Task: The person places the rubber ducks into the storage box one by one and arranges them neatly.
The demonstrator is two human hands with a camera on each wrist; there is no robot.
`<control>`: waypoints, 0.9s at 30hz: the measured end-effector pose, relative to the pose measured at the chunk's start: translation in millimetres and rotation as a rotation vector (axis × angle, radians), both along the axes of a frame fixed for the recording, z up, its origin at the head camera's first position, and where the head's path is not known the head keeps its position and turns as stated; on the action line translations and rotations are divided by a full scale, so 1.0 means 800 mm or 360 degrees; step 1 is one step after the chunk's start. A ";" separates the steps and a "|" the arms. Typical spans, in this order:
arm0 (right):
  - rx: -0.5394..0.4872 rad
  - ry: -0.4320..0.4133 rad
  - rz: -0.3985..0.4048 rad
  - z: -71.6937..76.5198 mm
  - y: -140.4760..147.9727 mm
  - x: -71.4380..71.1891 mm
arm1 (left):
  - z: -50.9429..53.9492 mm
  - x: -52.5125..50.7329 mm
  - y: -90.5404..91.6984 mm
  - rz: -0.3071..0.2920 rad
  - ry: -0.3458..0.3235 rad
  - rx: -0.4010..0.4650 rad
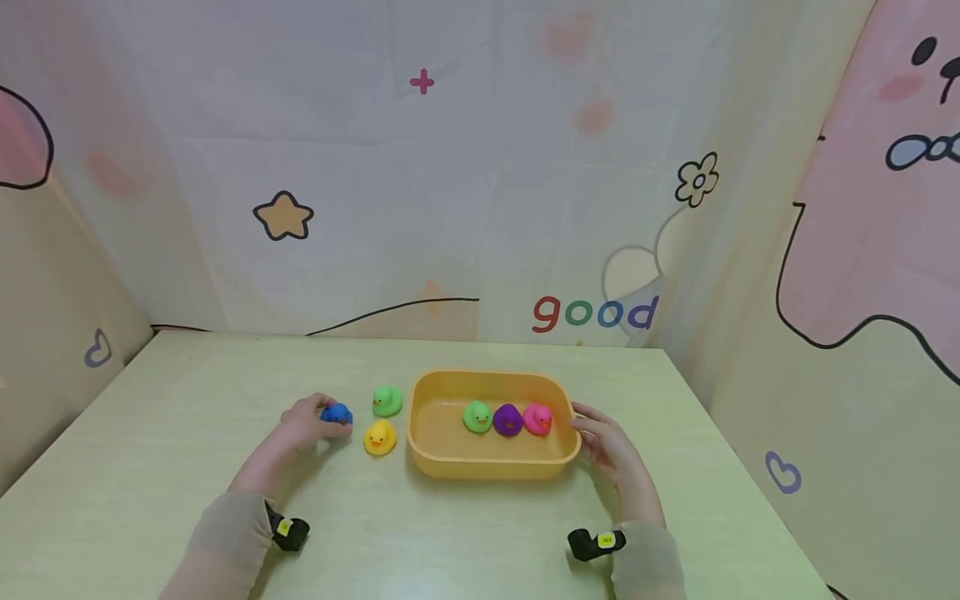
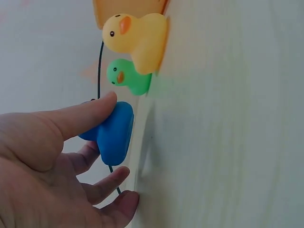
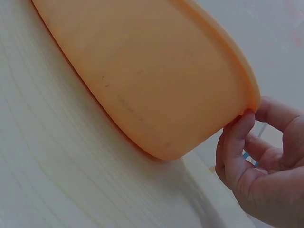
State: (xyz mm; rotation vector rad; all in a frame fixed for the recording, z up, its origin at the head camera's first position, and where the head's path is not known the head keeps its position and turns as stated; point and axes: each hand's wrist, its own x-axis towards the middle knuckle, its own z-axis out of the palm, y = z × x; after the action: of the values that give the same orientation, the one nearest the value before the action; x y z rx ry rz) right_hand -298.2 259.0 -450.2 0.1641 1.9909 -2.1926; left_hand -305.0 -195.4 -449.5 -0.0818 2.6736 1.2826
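On a pale table (image 1: 442,533), a yellow tub (image 1: 491,469) already holds three ducks (image 1: 507,421); two others (image 1: 380,438) remain outside. The left hand (image 1: 303,422) pinches a blue one (image 1: 340,414), the right hand (image 1: 611,446) the rim (image 3: 240,54).

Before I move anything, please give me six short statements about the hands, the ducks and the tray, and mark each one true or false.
1. The left hand holds the blue toy. True.
2. In the orange tray, the purple duck sits between a green duck and the pink duck. True.
3. The right hand grips the purple duck. False: its fingers touch the orange tray.
4. The yellow duck stands on the table, outside the orange tray. True.
5. The orange tray holds four ducks. False: it holds three.
6. Both green ducks are in the orange tray. False: another green duck stands outside, near the yellow one.
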 end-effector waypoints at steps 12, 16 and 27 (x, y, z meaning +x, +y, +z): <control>0.0009 -0.0010 -0.0029 0.004 0.002 0.000 | 0.019 0.003 0.001 -0.0013 0.0017 0.0533; 0.0010 0.0003 -0.0018 0.005 0.003 0.000 | 0.019 0.000 0.002 -0.0006 0.0003 0.0668; 0.0003 -0.0002 -0.0017 0.000 0.001 -0.001 | 0.021 -0.001 0.009 -0.0020 0.0012 0.0819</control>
State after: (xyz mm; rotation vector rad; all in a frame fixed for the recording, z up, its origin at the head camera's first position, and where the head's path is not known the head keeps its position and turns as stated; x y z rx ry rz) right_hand -298.7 259.8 -449.8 0.1770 1.9958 -2.1968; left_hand -306.2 -188.5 -432.3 0.0083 2.2567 1.9154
